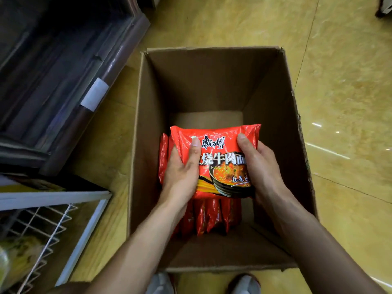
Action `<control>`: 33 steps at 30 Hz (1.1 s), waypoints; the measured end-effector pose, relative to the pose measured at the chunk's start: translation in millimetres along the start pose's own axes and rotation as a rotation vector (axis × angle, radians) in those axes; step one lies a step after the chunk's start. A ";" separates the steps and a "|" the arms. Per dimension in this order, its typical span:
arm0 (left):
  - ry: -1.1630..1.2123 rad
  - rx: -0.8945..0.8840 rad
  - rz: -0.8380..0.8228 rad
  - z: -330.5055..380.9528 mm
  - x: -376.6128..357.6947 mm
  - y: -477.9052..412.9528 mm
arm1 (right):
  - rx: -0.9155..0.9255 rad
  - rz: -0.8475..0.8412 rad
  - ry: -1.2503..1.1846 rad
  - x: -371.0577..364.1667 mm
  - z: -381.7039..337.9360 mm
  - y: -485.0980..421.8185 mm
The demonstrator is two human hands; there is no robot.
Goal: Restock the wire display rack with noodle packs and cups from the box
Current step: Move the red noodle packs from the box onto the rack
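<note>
Head view, looking down into the open cardboard box (277,98) on the tiled floor (339,60).

Obs.: Both hands are inside the box. The left hand (182,168) grips the left edge of a red noodle pack (220,160), and the right hand (261,164) grips its right edge. Each thumb lies on the printed face, and the fingers are curled round behind, clamped on the pack. The pack is face-up, tilted toward the camera and above the box bottom.

More red packs (210,217) stand on edge below it, at the near side of the box. Further red edges show just behind the left hand. I cannot tell whether these are in the grip or only beside it. No cups are visible in the box.

The wire rack (48,225) is at lower left, beside the box and well apart from the pack. A dark cabinet (63,71) stands beyond the rack.

Step (judged): lifting stock out. The transfer to the rack is not yet made.

Risks:
- The film wrapper looks glossy. With an edge-only hold, the pack could slide out on the way up.
- If several packs are pinched together, the rear ones have no thumb on them and could drop back into the box or onto the floor.
- The box walls are tall. A swing left that starts too low would catch the pack on the left wall.
- A hard squeeze could crack the noodle block.
- The rack wires have open gaps, so a pack set down askew could tip or poke through.
</note>
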State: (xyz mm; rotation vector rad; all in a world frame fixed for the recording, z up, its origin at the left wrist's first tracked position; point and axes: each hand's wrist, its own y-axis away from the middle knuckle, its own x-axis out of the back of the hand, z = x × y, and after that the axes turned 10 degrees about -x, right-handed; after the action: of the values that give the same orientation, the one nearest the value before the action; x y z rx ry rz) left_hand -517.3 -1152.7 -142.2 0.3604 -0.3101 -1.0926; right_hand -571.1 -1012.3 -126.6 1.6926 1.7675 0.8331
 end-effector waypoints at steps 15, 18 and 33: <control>-0.191 0.192 0.025 24.1 32.1 135.7 | -0.120 0.080 0.081 20.1 30.5 145.1; -0.182 0.248 -0.032 53.0 47.4 170.7 | -0.148 0.065 0.094 22.1 21.0 187.6; -0.048 0.147 -0.052 270.5 108.9 248.9 | -0.030 0.032 0.081 -20.3 -132.4 356.0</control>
State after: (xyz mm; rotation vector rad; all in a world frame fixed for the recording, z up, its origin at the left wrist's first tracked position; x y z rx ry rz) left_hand -383.6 -1183.5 215.7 0.4757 -0.4263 -1.1341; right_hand -435.3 -1035.2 227.9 1.6934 1.7767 0.9500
